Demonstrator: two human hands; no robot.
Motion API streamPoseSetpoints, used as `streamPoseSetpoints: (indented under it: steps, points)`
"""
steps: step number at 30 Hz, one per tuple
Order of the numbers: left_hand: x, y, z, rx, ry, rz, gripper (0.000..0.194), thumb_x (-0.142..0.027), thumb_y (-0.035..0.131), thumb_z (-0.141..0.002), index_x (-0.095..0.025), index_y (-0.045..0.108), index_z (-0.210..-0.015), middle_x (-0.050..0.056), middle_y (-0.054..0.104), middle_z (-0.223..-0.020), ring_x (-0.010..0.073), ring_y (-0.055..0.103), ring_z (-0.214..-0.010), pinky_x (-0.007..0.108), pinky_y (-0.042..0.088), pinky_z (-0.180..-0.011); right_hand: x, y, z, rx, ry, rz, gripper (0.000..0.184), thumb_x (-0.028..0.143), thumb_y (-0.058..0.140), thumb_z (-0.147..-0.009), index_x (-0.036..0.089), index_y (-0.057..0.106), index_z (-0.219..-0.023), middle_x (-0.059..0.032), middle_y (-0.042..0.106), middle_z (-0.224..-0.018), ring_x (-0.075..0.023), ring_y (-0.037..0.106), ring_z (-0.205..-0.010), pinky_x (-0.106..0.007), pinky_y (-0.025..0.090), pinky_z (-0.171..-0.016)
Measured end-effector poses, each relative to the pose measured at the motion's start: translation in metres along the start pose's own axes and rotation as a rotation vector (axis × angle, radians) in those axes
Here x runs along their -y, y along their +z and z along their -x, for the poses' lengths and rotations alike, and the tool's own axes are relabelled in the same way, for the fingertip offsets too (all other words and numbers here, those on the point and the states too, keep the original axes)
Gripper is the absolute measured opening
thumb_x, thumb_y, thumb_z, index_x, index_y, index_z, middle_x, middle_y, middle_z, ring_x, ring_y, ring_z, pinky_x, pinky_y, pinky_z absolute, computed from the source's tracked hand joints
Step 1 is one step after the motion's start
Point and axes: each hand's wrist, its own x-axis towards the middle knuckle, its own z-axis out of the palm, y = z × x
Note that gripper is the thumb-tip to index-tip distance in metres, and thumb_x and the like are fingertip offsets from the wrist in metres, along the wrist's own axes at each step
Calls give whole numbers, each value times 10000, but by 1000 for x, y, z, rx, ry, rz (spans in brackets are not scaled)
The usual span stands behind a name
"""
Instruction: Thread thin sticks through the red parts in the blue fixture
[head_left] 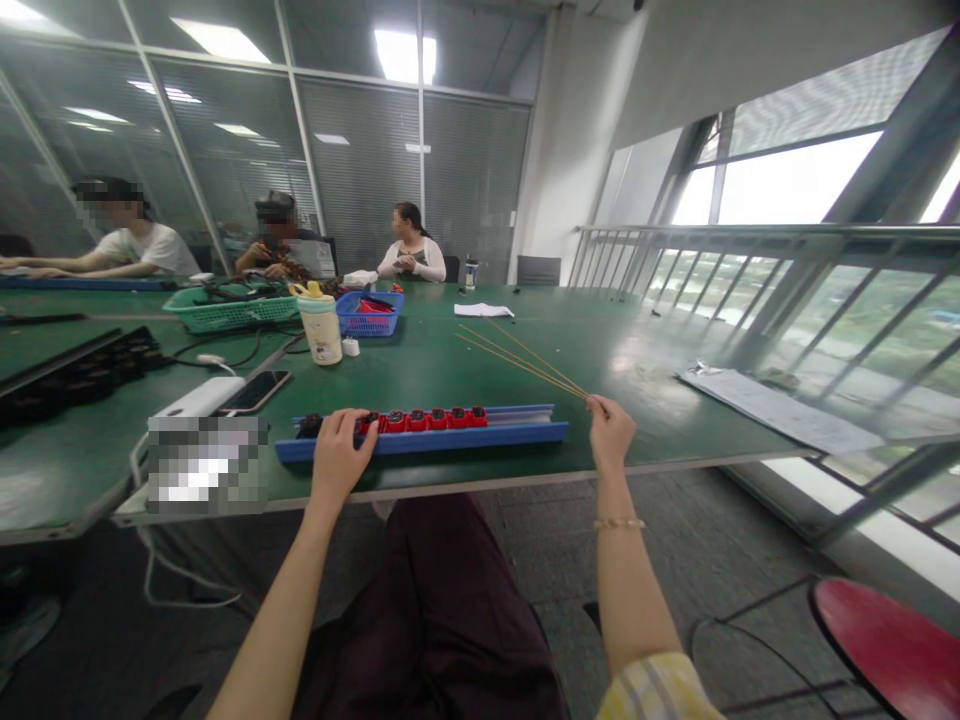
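Right grip (611, 430): narrow pinch, fingers closed on the bunched ends of several thin wooden rods (525, 362), which fan out over the green tabletop (637, 372) toward the far side. Rods judged light and stiff but whippy, liable to snap if levered (bare fingers, so a splinter is possible too); safest hold is close to the bunched ends, where they stay together. Gold-coloured bracelet (619, 523) on the right wrist. Left grip (341, 460): fingers draped over the left end of a blue plastic channel tray (420, 445); whether anything is held beneath them, cannot tell. Dark item (309, 426) just beside those fingers, then a row of red blocks (427, 420) seated in the tray. Farther out on the tabletop: a cream bottle with a yellow cap (321, 330), a blue basket (369, 315) and a smartphone (255, 391).
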Motion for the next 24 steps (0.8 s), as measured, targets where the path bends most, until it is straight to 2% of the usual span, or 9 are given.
streamPoseSetpoints:
  steps: [5,7,11,20,24]
  points:
    - [-2,-2,0,-70,-35,-5,329,-352,482,-935,-157,551,-1190,133,615,-1106,263,546,-1064,415,445,-980,40,32,21,205,-83,-244,376,504,530,-893,192,739,-876,-76,730,-837,-215,648,-782,-331,476,-744]
    - [-3,-3,1,-131,-56,-21,394,-335,471,-937,-136,499,-1276,159,595,-1174,274,527,-1128,437,429,-1001,49,43,29,268,-145,-258,346,480,526,-907,209,736,-856,-71,738,-876,-215,656,-825,-339,471,-779]
    - [-6,-6,2,-215,-81,-56,419,-279,443,-934,-120,476,-1321,185,551,-1238,288,489,-1210,466,387,-1045,54,50,38,278,-248,-182,324,445,519,-930,225,739,-837,-64,752,-904,-222,661,-880,-366,429,-842]
    - [-1,-3,3,-61,6,-20,310,-177,436,-892,-173,617,-1144,116,614,-1092,261,534,-1073,423,447,-992,54,48,40,266,-297,-138,317,418,509,-952,232,736,-834,-43,758,-889,-218,653,-875,-368,383,-862]
    - [0,-2,3,-35,19,-17,280,-167,436,-889,-170,641,-1080,103,635,-1039,253,544,-1026,413,457,-979,54,49,41,262,-308,-134,309,414,514,-953,231,736,-838,-43,758,-896,-216,653,-875,-363,386,-858]
